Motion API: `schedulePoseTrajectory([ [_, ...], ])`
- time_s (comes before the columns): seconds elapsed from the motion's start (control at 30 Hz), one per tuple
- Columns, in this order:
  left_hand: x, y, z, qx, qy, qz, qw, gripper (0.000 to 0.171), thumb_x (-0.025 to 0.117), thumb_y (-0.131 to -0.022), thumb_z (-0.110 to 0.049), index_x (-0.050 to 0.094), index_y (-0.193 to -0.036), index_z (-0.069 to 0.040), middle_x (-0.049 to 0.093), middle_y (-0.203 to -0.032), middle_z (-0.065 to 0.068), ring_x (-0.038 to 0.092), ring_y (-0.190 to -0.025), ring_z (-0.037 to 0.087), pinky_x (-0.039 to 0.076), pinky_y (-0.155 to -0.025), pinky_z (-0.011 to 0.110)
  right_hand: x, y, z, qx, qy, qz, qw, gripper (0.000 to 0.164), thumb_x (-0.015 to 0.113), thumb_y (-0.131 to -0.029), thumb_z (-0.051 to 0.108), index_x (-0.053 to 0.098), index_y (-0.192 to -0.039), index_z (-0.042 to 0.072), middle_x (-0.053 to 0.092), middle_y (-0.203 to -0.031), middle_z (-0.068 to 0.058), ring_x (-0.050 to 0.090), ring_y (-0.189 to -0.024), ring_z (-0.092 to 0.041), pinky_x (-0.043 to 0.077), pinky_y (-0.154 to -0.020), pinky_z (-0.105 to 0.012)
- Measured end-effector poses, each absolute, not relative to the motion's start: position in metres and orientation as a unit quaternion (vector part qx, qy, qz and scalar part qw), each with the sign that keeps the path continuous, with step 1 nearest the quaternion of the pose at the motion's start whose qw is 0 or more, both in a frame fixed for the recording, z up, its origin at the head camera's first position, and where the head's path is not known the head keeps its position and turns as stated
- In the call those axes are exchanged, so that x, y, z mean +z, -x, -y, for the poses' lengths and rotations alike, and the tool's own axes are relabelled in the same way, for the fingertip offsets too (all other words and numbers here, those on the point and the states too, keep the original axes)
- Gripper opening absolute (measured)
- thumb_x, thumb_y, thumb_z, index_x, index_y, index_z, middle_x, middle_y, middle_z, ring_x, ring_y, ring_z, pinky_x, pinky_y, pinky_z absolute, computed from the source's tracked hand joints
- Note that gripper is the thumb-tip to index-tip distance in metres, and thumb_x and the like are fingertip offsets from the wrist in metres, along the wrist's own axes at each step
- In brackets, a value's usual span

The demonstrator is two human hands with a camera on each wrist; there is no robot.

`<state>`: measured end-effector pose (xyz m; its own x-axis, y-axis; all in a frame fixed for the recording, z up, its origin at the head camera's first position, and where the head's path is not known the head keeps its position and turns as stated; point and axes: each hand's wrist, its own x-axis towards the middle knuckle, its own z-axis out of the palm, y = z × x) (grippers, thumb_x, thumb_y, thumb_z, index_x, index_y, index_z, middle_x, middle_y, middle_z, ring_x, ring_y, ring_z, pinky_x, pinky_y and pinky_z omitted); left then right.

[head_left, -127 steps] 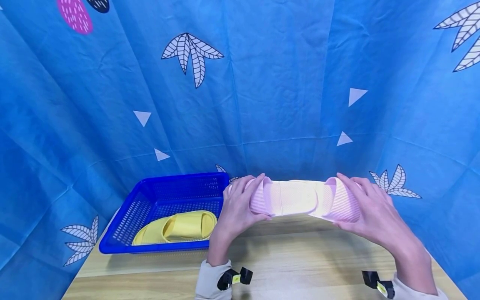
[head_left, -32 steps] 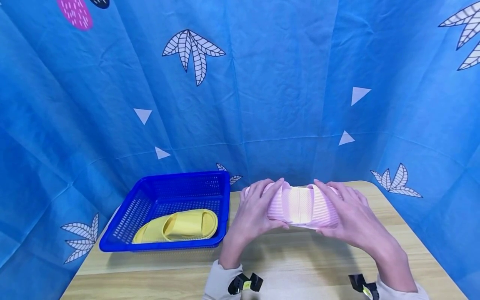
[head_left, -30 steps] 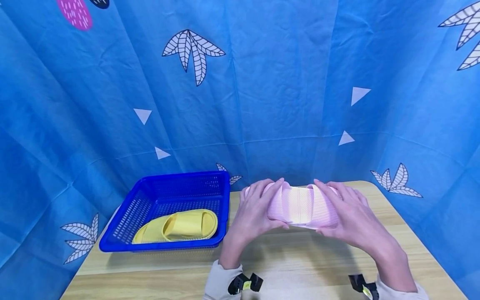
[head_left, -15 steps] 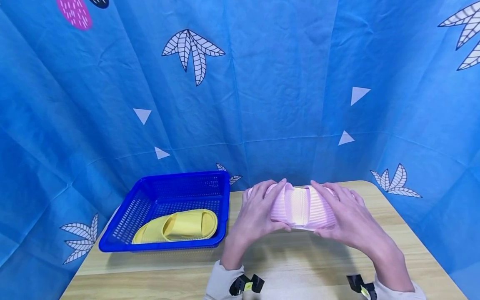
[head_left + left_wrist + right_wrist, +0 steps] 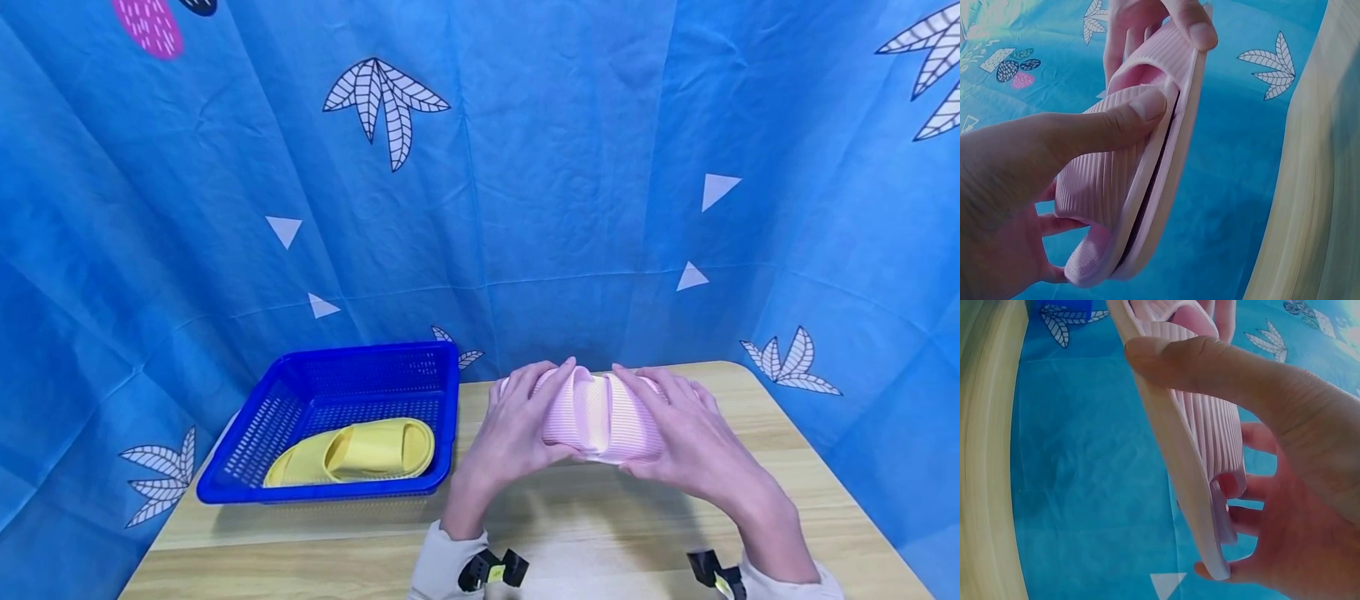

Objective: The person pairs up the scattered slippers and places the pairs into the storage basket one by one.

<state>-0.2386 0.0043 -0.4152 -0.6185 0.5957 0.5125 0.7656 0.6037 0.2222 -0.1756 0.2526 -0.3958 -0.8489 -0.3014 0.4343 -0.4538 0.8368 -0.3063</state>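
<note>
Two pink slippers with ribbed straps are held above the table, overlapping sole to sole and facing opposite ways. My left hand grips the left slipper, its thumb pressing on the strap near the sole edge. My right hand grips the right slipper, thumb along the sole's side and fingers around the far side. In the left wrist view, the left slipper lies over the other one's sole, with a thin dark gap between. The straps stand close together, a narrow strip of insole showing.
To the left, a blue plastic basket with perforated walls stands on the wooden table. A yellow slipper lies inside it. A blue patterned curtain hangs behind the table and along both sides.
The hands have drawn together, the right one moving left, and the pink slippers have slid from a slight overlap to a deep one. They are also slightly lower. Basket and yellow slipper stay put.
</note>
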Motion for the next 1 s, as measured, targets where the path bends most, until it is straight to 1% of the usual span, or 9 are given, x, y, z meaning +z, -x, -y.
schedulePoseTrajectory([
  [0.13, -0.4145, 0.2380, -0.0042, -0.221, 0.392, 0.870, 0.202, 0.116, 0.094, -0.066, -0.052, 0.033, -0.161, -0.024, 0.049, -0.146, 0.003, 0.042, -0.137, 0.025, 0.038, -0.106, 0.052, -0.3965, 0.1758, -0.2498, 0.201, -0.205, 0.939, 0.189, 0.117, 0.101, -0.057, 0.031, 0.041, -0.156, 0.013, 0.052, -0.137, -0.015, 0.051, -0.122, -0.037, 0.033, -0.098, -0.070],
  [0.37, -0.4126, 0.2365, -0.0072, -0.231, 0.398, 0.864, 0.204, 0.115, 0.095, -0.067, -0.048, 0.034, -0.161, -0.023, 0.048, -0.145, 0.003, 0.041, -0.137, 0.025, 0.037, -0.105, 0.050, -0.3957, 0.1748, -0.2504, 0.199, -0.210, 0.935, 0.204, 0.118, 0.101, -0.056, 0.032, 0.041, -0.156, 0.013, 0.053, -0.137, -0.014, 0.051, -0.122, -0.037, 0.036, -0.096, -0.068],
  [0.57, -0.4154, 0.2369, -0.0086, -0.234, 0.405, 0.857, 0.215, 0.114, 0.096, -0.067, -0.047, 0.035, -0.160, -0.022, 0.049, -0.144, 0.002, 0.041, -0.136, 0.024, 0.037, -0.102, 0.047, -0.3966, 0.1755, -0.2501, 0.204, -0.223, 0.929, 0.215, 0.117, 0.100, -0.055, 0.033, 0.043, -0.155, 0.012, 0.054, -0.135, -0.014, 0.051, -0.122, -0.036, 0.035, -0.096, -0.067],
  [0.87, -0.4167, 0.2369, -0.0095, -0.245, 0.403, 0.853, 0.222, 0.117, 0.098, -0.064, -0.046, 0.036, -0.160, -0.021, 0.051, -0.143, 0.003, 0.043, -0.135, 0.025, 0.038, -0.101, 0.046, -0.3983, 0.1775, -0.2481, 0.188, -0.227, 0.929, 0.222, 0.116, 0.099, -0.055, 0.037, 0.045, -0.154, 0.010, 0.056, -0.134, -0.015, 0.051, -0.122, -0.036, 0.037, -0.095, -0.065],
  [0.9, -0.4169, 0.2369, -0.0098, -0.248, 0.404, 0.851, 0.224, 0.117, 0.098, -0.064, -0.046, 0.036, -0.160, -0.021, 0.051, -0.143, 0.004, 0.043, -0.135, 0.025, 0.038, -0.101, 0.046, -0.3981, 0.1773, -0.2482, 0.187, -0.227, 0.929, 0.224, 0.116, 0.099, -0.055, 0.037, 0.045, -0.154, 0.010, 0.056, -0.134, -0.014, 0.052, -0.122, -0.035, 0.038, -0.095, -0.065],
  [1.0, -0.4175, 0.2370, -0.0106, -0.257, 0.409, 0.846, 0.225, 0.118, 0.098, -0.063, -0.047, 0.036, -0.160, -0.020, 0.051, -0.143, 0.004, 0.044, -0.135, 0.025, 0.039, -0.101, 0.047, -0.3972, 0.1766, -0.2482, 0.185, -0.227, 0.928, 0.228, 0.116, 0.099, -0.054, 0.039, 0.046, -0.153, 0.010, 0.057, -0.133, -0.012, 0.053, -0.120, -0.031, 0.040, -0.089, -0.058],
])
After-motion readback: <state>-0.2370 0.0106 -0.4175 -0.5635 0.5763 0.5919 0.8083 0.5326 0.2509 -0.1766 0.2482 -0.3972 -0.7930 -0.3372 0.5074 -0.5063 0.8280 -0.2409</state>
